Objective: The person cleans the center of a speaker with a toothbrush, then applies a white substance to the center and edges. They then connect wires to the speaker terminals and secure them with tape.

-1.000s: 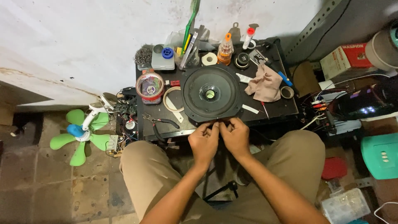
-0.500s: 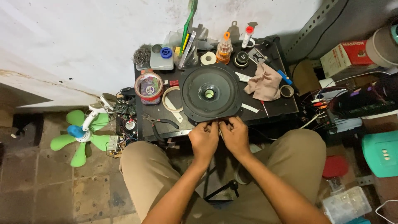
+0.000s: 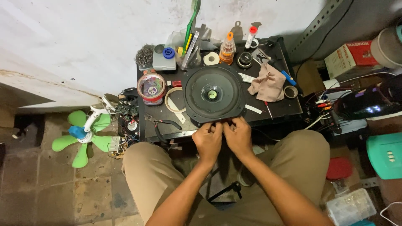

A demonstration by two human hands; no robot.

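Pinching speaker (image 3: 214,94) near rim, both hands (image 3: 224,140) clenched together; pliers (image 3: 163,125) left, crumpled cloth (image 3: 268,82) right.

speaker cone (image 3: 224,83): matt black | rag (image 3: 268,83): soft cloth | table (image 3: 284,109): dark, matt

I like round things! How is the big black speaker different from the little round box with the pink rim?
The speaker is much wider than the round box. The speaker is dark all over with a pale green centre; the round box is see-through with a pink rim. Both hands, left hand and right hand, are at the speaker's near edge; nobody touches the round box. Both are round and sit on the black table.
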